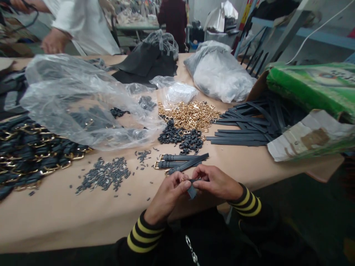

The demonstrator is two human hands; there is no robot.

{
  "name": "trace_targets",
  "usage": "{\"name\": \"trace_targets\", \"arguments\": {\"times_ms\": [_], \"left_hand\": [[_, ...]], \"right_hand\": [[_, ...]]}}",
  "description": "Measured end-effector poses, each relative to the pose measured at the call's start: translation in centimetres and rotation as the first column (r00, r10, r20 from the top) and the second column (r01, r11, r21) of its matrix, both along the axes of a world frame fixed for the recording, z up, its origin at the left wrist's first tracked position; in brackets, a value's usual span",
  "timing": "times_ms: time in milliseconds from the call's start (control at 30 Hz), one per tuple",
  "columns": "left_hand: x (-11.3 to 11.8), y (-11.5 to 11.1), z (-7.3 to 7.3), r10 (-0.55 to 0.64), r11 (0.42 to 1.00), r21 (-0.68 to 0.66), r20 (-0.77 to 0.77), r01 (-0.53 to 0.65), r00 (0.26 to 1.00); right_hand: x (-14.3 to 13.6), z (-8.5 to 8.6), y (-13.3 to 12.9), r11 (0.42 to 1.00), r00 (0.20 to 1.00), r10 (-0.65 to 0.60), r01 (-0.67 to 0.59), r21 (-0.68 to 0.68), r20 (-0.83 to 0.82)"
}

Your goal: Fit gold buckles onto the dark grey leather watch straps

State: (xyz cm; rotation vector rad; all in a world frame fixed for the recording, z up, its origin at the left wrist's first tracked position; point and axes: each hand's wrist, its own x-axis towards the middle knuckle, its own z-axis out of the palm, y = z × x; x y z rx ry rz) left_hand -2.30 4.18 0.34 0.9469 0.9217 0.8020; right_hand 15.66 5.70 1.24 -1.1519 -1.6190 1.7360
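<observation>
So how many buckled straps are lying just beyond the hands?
3: the far strap, the middle strap just nearer, and the slanting strap lying across their right ends. Another could be hidden beneath.

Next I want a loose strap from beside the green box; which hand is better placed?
Right, probably: your right hand is nearer the loose straps, while your left hand sits farther away. Both hold a dark strap, so the right must release first.

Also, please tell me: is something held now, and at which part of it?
A dark strip, pinched by the left hand and the right hand just above its hanging end; the exact part is hidden.
</observation>
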Motion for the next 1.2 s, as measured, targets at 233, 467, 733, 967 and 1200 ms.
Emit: {"name": "trace_targets", "arguments": {"times_ms": [233,467,733,967,1200], "left_hand": [[-0.1,0.6,-0.5,0.255,0.966,0.087,-0.196,-0.242,0.947],[-0.9,0.8,-1.0,0.251,0.967,0.09,-0.21,-0.237,0.945],[-2.1,1.4,-0.7,0.082,0.996,0.003,-0.224,-0.084,0.971],[-1.7,1.4,-1.2,0.166,0.984,-0.038,-0.191,-0.176,0.968],[-1.7,1.2,-1.7,0.198,0.98,0.007,-0.188,-0.2,0.962]], "right_hand": [[-0.6,0.1,1.0,0.982,0.991,0.099,-0.112,-0.151,-0.092],[-2.0,-0.9,1.6,0.991,0.979,0.087,-0.104,0.086,0.183],[-2.0,1.0,6.0,0.871,0.863,0.059,-0.29,0.396,0.502],[-3.4,-0.5,9.9,0.787,0.486,-0.225,-0.42,0.452,0.844],[-2.7,0.2,9.2,0.757,0.501,-0.276,-0.412,0.507,0.82]]}}
